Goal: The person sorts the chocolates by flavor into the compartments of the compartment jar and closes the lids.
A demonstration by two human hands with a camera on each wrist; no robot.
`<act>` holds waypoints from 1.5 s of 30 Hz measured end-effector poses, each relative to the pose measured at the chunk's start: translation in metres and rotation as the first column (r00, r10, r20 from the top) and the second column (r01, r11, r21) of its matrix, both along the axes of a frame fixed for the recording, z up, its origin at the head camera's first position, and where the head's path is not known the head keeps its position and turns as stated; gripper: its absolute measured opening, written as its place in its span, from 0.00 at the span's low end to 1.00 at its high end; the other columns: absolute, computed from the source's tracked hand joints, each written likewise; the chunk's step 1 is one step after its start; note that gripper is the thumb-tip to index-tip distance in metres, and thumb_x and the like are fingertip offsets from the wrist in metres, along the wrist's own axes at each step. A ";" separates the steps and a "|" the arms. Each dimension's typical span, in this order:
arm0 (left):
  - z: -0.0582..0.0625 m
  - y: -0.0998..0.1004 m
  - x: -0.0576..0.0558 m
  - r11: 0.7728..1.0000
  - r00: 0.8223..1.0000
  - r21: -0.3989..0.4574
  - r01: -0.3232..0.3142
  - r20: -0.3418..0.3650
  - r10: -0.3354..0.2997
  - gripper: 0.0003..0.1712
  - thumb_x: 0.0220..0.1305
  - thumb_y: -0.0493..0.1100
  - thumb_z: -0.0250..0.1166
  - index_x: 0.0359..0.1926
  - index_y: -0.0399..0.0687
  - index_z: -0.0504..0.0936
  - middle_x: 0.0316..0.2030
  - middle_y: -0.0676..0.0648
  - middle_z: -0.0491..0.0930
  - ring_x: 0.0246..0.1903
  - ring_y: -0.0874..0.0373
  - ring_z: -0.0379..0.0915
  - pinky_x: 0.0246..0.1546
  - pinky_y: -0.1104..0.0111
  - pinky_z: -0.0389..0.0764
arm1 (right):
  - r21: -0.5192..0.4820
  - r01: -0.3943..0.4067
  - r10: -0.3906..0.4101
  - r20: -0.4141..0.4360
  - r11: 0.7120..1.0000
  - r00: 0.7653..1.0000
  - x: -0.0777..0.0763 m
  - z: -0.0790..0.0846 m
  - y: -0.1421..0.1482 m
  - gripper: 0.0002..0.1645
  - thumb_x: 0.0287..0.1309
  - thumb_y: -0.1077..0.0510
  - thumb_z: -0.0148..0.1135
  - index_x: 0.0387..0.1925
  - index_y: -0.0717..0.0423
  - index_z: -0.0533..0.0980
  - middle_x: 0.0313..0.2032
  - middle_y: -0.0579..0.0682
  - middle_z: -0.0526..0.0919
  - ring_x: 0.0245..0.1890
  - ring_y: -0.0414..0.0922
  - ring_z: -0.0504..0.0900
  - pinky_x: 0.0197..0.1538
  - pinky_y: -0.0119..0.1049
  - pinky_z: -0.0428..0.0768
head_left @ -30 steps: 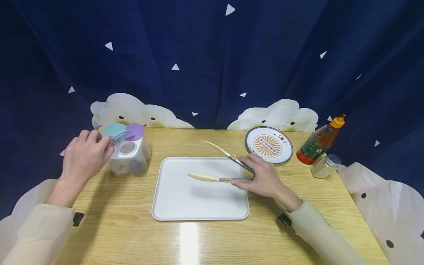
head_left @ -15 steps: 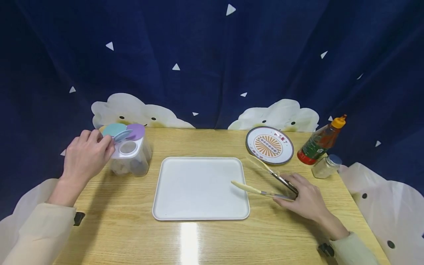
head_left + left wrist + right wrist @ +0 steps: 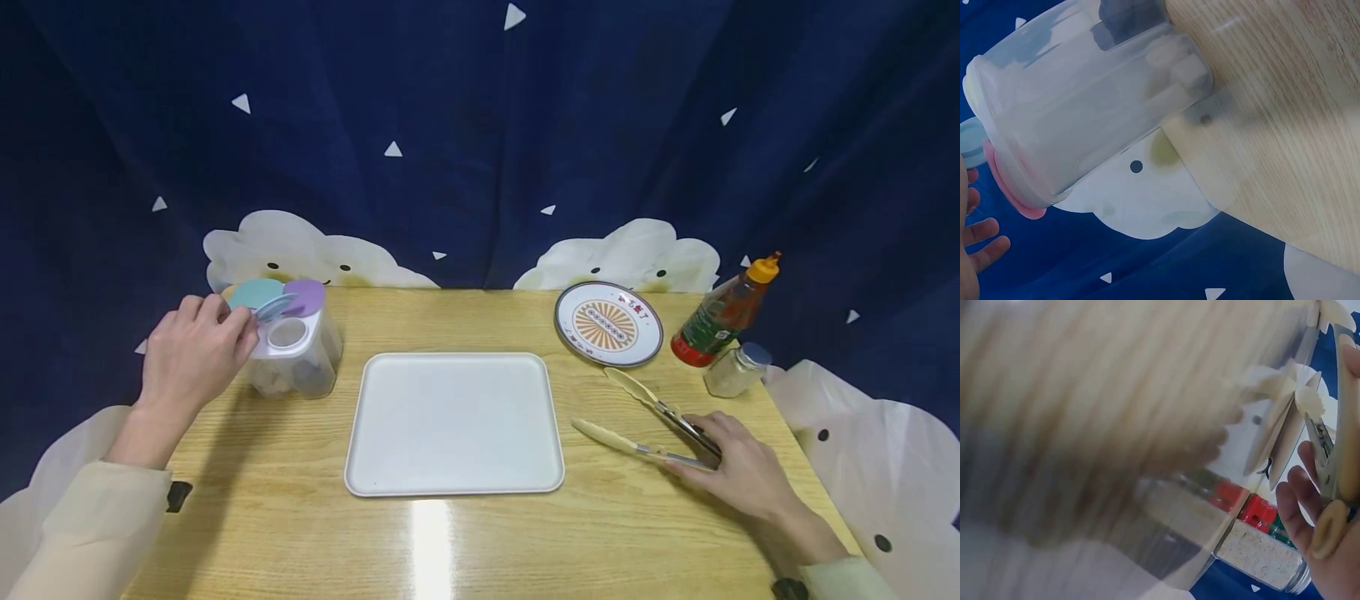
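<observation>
At the left, my left hand (image 3: 193, 354) pinches a raised light blue flip lid (image 3: 275, 308) on a clear multi-compartment storage container (image 3: 318, 362). The round opening beside that lid is uncovered. Pale lumps and something dark show through the container's wall (image 3: 1066, 119) in the left wrist view, where a pink lid (image 3: 1013, 187) also shows. On the right side of the table, my right hand (image 3: 750, 471) holds kitchen tongs (image 3: 611, 437) with cream-coloured tips. The tongs' arms are spread, with nothing between them, and their tips point toward the tray.
A white rectangular tray (image 3: 453, 425) lies mid-table. Behind the tongs sits a patterned plate (image 3: 607, 325). Farther right stand a red sauce bottle (image 3: 716, 325) with a yellow cap and a glass jar (image 3: 733, 373) with a grey-blue lid. A dark blue curtain (image 3: 465, 125) hangs behind the table.
My right hand has carried the spread tongs from over the tray rightward and toward me, to the table's right side. The left hand keeps its place at the light blue lid.
</observation>
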State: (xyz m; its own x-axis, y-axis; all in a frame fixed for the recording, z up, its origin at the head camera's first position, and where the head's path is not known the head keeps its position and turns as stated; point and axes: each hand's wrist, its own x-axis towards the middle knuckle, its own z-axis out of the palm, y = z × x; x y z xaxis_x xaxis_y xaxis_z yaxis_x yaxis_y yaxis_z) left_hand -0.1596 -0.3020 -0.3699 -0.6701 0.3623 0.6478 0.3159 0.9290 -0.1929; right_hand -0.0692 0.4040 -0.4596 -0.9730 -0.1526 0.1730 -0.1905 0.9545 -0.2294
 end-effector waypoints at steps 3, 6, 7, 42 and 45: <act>0.000 -0.001 0.000 1.000 1.000 -0.002 -0.002 0.002 0.002 0.17 0.71 0.47 0.54 0.41 0.38 0.81 0.34 0.31 0.79 0.33 0.34 0.75 0.26 0.47 0.81 | 0.024 -0.010 0.010 0.023 1.000 1.000 -0.001 -0.001 0.003 0.49 0.46 0.28 0.78 0.61 0.54 0.79 0.52 0.56 0.85 0.50 0.58 0.84 0.37 0.60 0.81; -0.001 -0.001 0.000 1.000 1.000 -0.001 0.000 -0.004 0.000 0.18 0.72 0.48 0.52 0.41 0.38 0.81 0.33 0.31 0.79 0.32 0.34 0.75 0.25 0.47 0.80 | 0.053 -0.026 0.024 0.048 0.998 0.999 -0.003 -0.002 0.004 0.50 0.47 0.26 0.77 0.61 0.55 0.79 0.51 0.57 0.85 0.50 0.57 0.84 0.39 0.59 0.82; -0.001 -0.001 0.000 1.000 1.000 -0.001 0.001 -0.006 -0.001 0.18 0.72 0.48 0.52 0.41 0.38 0.80 0.33 0.31 0.79 0.32 0.34 0.75 0.25 0.47 0.80 | 0.062 -0.031 0.027 0.059 0.998 0.998 -0.003 -0.003 0.005 0.50 0.47 0.26 0.76 0.61 0.56 0.79 0.52 0.57 0.85 0.51 0.58 0.84 0.40 0.60 0.82; -0.008 0.001 -0.001 0.999 0.995 0.027 0.042 -0.093 -0.039 0.22 0.77 0.50 0.49 0.43 0.33 0.79 0.32 0.31 0.80 0.31 0.33 0.75 0.22 0.47 0.77 | -0.058 -0.509 0.493 -0.176 0.859 0.852 -0.106 0.058 -0.211 0.39 0.57 0.33 0.71 0.64 0.48 0.79 0.63 0.48 0.83 0.63 0.49 0.83 0.57 0.51 0.85; -0.009 0.001 0.000 0.999 0.996 0.030 0.039 -0.085 -0.037 0.22 0.77 0.49 0.51 0.45 0.33 0.79 0.33 0.31 0.80 0.31 0.33 0.75 0.23 0.48 0.77 | -0.071 -0.555 0.532 -0.205 0.829 0.821 -0.116 0.061 -0.242 0.38 0.58 0.34 0.70 0.64 0.47 0.80 0.63 0.47 0.83 0.64 0.48 0.83 0.58 0.49 0.85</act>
State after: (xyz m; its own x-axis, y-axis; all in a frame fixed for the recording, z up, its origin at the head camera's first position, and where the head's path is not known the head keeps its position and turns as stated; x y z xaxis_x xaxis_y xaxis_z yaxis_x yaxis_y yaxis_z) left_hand -0.1594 -0.3007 -0.3785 -0.5985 0.3651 0.7131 0.3347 0.9226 -0.1915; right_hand -0.1852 0.1617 -0.3989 -0.6915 -0.6147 0.3795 -0.7166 0.6499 -0.2530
